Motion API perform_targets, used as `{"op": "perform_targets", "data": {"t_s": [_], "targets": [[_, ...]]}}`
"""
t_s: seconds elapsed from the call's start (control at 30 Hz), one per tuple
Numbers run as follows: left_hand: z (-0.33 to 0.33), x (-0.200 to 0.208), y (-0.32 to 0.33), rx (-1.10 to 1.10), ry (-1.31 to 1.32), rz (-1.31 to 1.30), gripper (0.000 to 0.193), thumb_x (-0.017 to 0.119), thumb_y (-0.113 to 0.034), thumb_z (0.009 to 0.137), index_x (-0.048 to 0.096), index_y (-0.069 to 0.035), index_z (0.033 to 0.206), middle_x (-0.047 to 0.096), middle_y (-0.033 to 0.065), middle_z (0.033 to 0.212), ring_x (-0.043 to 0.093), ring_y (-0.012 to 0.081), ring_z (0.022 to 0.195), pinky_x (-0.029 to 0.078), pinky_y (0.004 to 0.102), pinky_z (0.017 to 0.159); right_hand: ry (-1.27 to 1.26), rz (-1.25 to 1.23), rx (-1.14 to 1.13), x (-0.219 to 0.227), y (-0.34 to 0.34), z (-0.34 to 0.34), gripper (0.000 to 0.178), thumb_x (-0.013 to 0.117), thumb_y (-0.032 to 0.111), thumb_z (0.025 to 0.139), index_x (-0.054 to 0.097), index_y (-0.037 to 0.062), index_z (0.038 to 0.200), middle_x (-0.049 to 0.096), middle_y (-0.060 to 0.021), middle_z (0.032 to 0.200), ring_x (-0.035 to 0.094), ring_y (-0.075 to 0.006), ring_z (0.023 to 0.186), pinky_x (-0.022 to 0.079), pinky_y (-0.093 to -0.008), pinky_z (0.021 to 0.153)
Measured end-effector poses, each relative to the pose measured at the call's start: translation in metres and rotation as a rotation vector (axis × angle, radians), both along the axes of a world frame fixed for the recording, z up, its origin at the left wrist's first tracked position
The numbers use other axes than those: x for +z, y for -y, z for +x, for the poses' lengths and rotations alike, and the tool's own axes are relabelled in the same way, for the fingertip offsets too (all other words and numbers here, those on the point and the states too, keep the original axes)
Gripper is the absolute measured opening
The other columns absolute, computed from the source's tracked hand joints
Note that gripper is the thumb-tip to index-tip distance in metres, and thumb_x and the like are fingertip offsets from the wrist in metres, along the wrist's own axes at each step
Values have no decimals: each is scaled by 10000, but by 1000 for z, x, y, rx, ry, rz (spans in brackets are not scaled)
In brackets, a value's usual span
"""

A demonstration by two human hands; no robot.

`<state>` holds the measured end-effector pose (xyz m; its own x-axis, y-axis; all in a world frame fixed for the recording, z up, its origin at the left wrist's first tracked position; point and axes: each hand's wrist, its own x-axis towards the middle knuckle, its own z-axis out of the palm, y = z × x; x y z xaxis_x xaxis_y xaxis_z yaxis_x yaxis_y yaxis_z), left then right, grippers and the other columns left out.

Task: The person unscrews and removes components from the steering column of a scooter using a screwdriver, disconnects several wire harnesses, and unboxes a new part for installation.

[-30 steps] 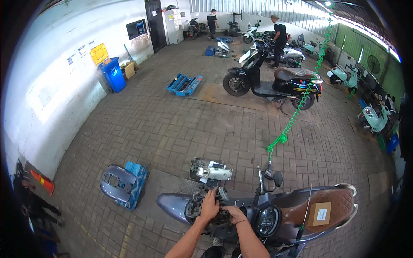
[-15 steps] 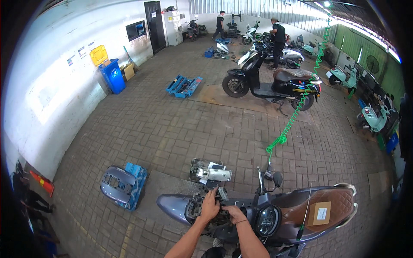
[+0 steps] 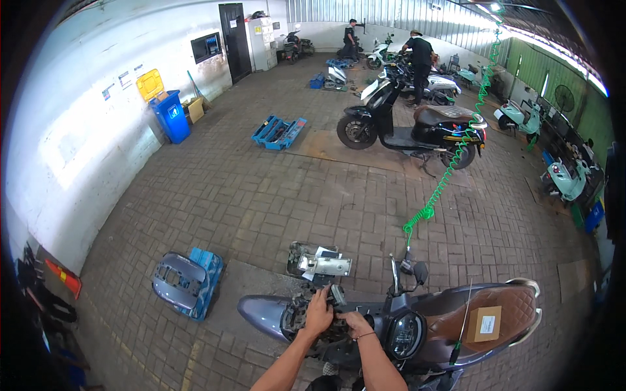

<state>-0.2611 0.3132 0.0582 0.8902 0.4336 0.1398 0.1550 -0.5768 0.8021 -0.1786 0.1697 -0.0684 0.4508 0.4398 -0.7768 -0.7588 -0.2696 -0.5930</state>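
In the head view, taking twelve as the top edge, the blue-grey scooter (image 3: 405,333) stretches along the bottom from seven o'clock round to four. The left hand (image 3: 319,314) lies at six, fingers spread over the exposed parts (image 3: 295,319) behind its nose; the right hand (image 3: 356,324), at half past five, is bent beside it, touching the same area. Whether either grip is clamped on something, I cannot tell. A cardboard box (image 3: 484,313) rests on the brown seat (image 3: 517,311) at four; a grey panel (image 3: 171,272) lies at eight.
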Motion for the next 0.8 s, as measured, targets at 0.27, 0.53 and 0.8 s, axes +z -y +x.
{"op": "perform_targets", "data": {"t_s": [0.27, 0.53, 0.8], "targets": [[-4, -5, -3, 23, -25, 23, 704, 603, 23, 816, 430, -47, 1495, 553, 206, 1176, 555, 410, 1110, 462, 472, 991, -11, 39, 108, 37, -5, -6, 357, 673, 213, 956, 704, -67, 1176, 683, -185, 1184, 629, -275, 1024, 481, -498, 808], [-4, -2, -3, 10, -3, 19, 686, 594, -9, 826, 431, -55, 1491, 553, 223, 1273, 529, 452, 1175, 454, 511, 1007, 59, -3, 25, 26, -8, -9, 342, 751, 220, 907, 696, -60, 1097, 670, -188, 1142, 620, -263, 984, 477, -489, 817], [-8, -2, -6, 20, -28, 13, 674, 595, -8, 824, 444, -48, 1480, 552, 220, 1243, 530, 449, 1172, 454, 505, 1001, -2, -21, 124, 77, -9, -9, 360, 732, 223, 909, 729, -45, 1149, 716, -218, 1195, 693, -272, 1010, 510, -466, 784]]}}
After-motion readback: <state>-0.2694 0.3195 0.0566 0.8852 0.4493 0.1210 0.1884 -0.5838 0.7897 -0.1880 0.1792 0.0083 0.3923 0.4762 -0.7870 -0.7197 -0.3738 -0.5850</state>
